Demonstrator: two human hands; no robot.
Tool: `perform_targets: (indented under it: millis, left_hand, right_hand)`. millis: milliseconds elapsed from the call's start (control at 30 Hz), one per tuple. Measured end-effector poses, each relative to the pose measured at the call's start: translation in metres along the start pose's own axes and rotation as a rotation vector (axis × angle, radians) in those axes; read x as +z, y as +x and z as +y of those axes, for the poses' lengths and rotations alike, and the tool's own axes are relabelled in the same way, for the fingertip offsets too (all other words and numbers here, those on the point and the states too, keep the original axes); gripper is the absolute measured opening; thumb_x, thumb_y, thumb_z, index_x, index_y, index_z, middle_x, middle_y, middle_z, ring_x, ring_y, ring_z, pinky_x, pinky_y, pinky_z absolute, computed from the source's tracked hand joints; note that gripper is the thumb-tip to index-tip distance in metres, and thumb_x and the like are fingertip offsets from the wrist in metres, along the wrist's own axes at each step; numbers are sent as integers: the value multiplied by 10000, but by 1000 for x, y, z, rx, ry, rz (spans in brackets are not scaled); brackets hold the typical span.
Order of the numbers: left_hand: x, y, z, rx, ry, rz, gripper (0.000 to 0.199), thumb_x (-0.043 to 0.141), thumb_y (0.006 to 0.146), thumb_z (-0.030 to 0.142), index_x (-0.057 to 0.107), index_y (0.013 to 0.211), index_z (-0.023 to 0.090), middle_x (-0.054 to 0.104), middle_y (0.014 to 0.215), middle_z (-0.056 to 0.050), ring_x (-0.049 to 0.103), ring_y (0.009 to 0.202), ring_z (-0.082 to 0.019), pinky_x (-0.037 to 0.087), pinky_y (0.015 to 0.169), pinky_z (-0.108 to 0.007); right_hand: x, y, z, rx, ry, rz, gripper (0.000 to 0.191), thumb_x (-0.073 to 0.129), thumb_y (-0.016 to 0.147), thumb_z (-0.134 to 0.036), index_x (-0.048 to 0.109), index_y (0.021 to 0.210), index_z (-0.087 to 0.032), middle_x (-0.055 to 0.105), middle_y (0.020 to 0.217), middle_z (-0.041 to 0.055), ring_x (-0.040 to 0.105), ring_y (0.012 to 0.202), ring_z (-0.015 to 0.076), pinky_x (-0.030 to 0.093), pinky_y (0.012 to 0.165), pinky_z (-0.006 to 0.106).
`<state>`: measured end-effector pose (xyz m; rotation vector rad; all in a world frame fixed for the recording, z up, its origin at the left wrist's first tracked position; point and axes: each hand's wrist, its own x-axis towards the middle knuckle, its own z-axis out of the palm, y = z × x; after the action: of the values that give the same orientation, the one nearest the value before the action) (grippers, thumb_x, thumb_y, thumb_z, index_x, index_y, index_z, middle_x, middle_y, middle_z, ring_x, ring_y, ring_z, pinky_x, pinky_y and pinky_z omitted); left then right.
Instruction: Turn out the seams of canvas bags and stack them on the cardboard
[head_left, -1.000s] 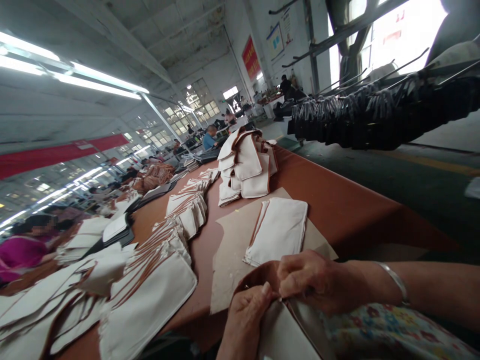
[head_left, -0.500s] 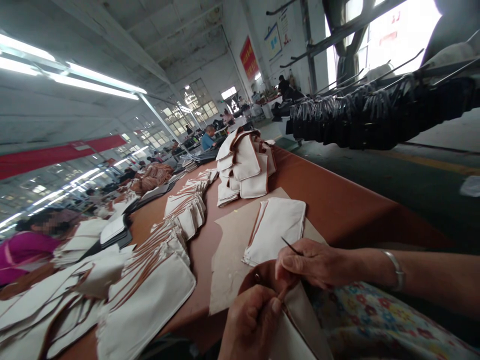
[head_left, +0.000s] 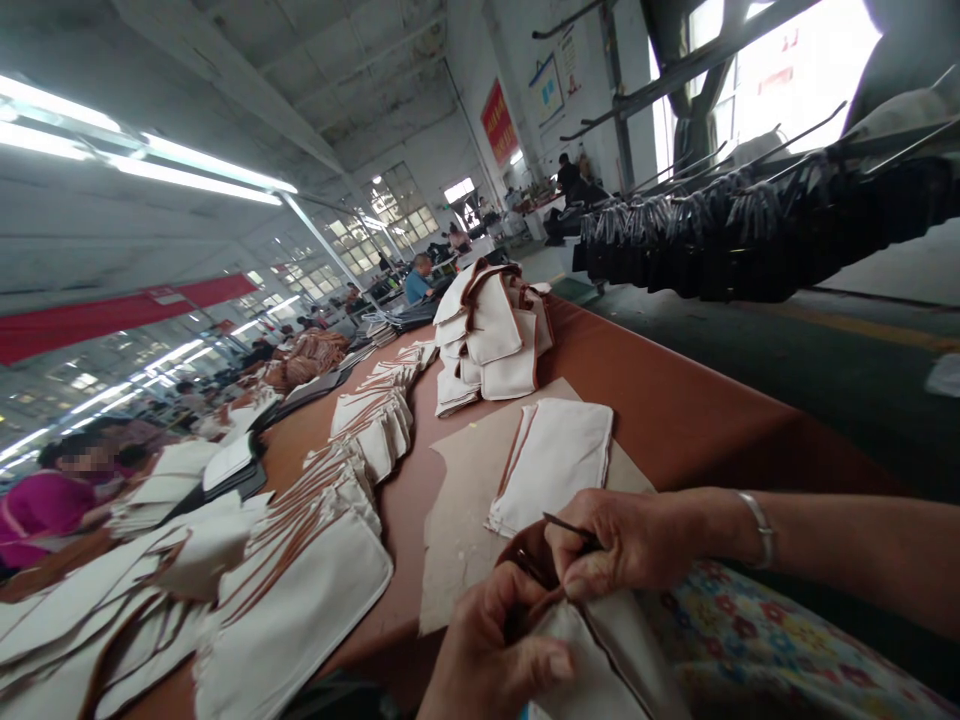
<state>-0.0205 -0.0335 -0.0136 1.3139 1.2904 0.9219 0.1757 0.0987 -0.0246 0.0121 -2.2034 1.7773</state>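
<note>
A white fabric bag piece with brown trim (head_left: 592,660) is held over the lap, and part of it is hidden by the hands. My left hand (head_left: 502,645) grips its upper edge from the left, thumb lying over the white cloth. Fingers closed, my right hand (head_left: 622,540) pinches the brown trim close to the left fingertips. A thin dark pointed tool (head_left: 568,525) sticks out of the right hand toward the left; its kind is not clear. Just beyond the hands, a white piece with a brown edge (head_left: 559,455) lies flat on a sheet of brown cardboard (head_left: 454,540).
The brown-covered table (head_left: 637,380) bears a heap of white pieces (head_left: 487,335) and a long overlapping row of them (head_left: 300,570) to the left. Black items hang from a rack (head_left: 697,240) at right. A person in magenta (head_left: 52,510) sits across the table.
My right hand has moved down and slightly left to the trim, and the dark tool now points more level. The left thumb has shifted lower over the white cloth.
</note>
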Motion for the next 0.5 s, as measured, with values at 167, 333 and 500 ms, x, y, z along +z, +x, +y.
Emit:
perform_targets:
  millis: [167, 333, 500]
  left_hand:
    - [-4, -1, 8, -153, -178, -134, 623, 850, 541, 654, 533, 780, 173, 503, 706, 16, 373, 602, -102, 239, 542, -236]
    - [4, 2, 12, -123, 82, 9, 554, 582, 813, 701, 430, 643, 197, 303, 629, 52, 249, 578, -98, 180, 526, -252]
    - [6, -1, -2, 14, 208, 196, 554, 592, 800, 700, 466, 609, 196, 355, 592, 42, 278, 540, -102, 195, 481, -253]
  right_hand:
    - [-4, -1, 2, 16, -1, 11, 373, 642, 884, -449, 618, 836, -80, 473, 645, -34, 361, 564, 65, 294, 505, 182]
    - [2, 4, 7, -17, -14, 3, 318, 636, 884, -395, 617, 838, -81, 518, 675, -17, 406, 589, 72, 334, 533, 186]
    - [1, 17, -2, -26, -168, 96, 304, 655, 855, -395, 657, 891, -93, 614, 761, 22, 532, 667, 115, 425, 609, 214]
